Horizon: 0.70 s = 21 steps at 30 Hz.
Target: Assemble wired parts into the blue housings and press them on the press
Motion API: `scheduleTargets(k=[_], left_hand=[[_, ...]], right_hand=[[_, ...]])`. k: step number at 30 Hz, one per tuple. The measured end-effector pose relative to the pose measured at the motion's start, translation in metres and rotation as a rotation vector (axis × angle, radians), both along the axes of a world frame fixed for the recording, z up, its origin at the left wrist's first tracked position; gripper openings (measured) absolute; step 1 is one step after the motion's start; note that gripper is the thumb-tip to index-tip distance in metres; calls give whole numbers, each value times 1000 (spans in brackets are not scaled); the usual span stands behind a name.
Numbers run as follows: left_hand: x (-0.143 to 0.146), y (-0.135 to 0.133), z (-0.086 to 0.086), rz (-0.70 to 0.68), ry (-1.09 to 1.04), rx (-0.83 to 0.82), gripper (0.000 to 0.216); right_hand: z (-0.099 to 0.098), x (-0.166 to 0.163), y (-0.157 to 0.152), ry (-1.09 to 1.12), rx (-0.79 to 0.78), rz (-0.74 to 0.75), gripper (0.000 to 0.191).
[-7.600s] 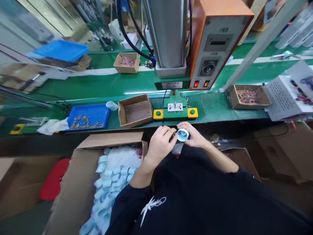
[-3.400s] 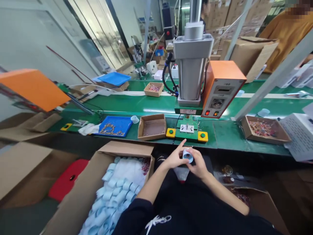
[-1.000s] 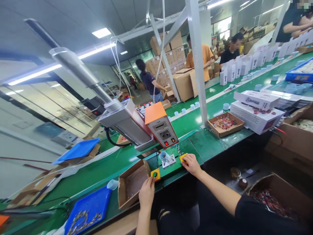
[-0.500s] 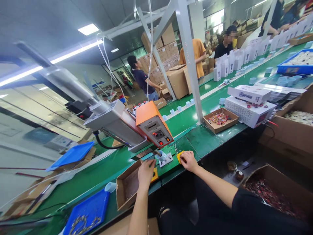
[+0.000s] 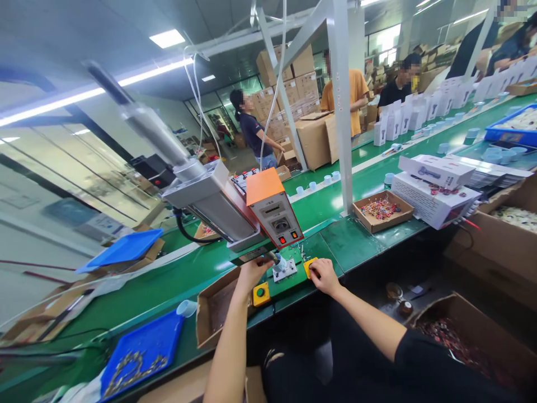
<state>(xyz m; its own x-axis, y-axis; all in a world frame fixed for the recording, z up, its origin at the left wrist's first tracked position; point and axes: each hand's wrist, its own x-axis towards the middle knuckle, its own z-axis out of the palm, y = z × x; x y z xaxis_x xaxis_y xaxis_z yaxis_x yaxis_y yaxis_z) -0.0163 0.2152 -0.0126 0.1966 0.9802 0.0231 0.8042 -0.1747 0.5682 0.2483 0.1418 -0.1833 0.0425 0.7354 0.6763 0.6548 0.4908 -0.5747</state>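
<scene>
My left hand [image 5: 250, 275] reaches in under the head of the bench press [image 5: 226, 207]. Its fingers are pinched together beside a pale blue cup [image 5: 279, 263] on a metal fixture plate [image 5: 285, 272]; what they hold, if anything, is hidden. My right hand [image 5: 325, 276] has its fingers curled on a yellow button box [image 5: 309, 267] right of the plate. Below my left hand, a second yellow button box [image 5: 261, 294] shows its green button. An orange control box [image 5: 274, 207] with lit red switches stands behind the cup.
An open cardboard box [image 5: 205, 322] and a blue tray of metal parts [image 5: 145, 358] lie to the left. Rightward are a carton of coloured wires [image 5: 382, 211] and white printed boxes [image 5: 434, 196]. A green conveyor [image 5: 319, 198] runs behind, with several people beyond it.
My left hand has moved off the left yellow button box, up and forward to the cup under the press. My right hand stays on its button box. The view has shifted slightly.
</scene>
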Motion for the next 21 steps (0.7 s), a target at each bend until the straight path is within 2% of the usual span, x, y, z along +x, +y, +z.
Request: scheduleTargets(k=[5, 12, 16, 19, 21], left_hand=[[9, 11, 6, -23, 45, -8, 20], [27, 13, 0, -47, 133, -13, 14], [30, 16, 2, -23, 120, 6, 11], [23, 6, 0, 27, 83, 50, 18], [13, -14, -10, 88, 62, 111, 28]], right_hand=[[1, 0, 0, -5, 16, 1, 12], [0, 1, 1, -17, 54, -7, 11], [0, 1, 2, -23, 85, -8, 11], [0, 1, 1, -24, 106, -8, 11], [2, 0, -1, -21, 124, -23, 11]])
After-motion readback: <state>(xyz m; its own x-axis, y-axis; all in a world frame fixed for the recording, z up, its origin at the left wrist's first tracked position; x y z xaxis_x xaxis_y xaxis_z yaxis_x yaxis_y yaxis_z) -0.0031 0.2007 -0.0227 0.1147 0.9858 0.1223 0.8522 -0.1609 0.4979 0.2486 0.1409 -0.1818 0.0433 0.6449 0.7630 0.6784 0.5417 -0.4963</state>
